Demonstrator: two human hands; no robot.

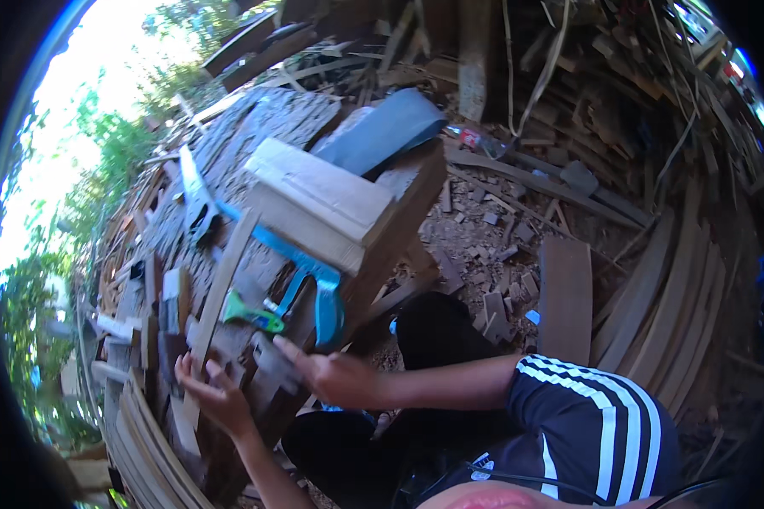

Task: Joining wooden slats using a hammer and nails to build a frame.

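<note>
In my left hand (216, 394) is a long, thin wooden strip (226, 280), its lower part between my thumb and fingers. The strip slants up and away over the workbench. My right hand (338, 377) is closed, with its fingertips at a blurred grey flat piece (273, 360) whose kind I cannot make out. Just beyond that hand lies a hacksaw-like tool with a turquoise handle (328, 310). A small bright green tool (253, 314) rests between the strip and this handle.
Pale wooden blocks (318, 195) and a blue-grey curved slab (386, 131) lie on the rough timber bench (272, 106). A metallic tool (195, 195) is farther left. Wood scraps (492, 229) litter the ground; a brown board (566, 293) and stacked planks (675, 314) stand right.
</note>
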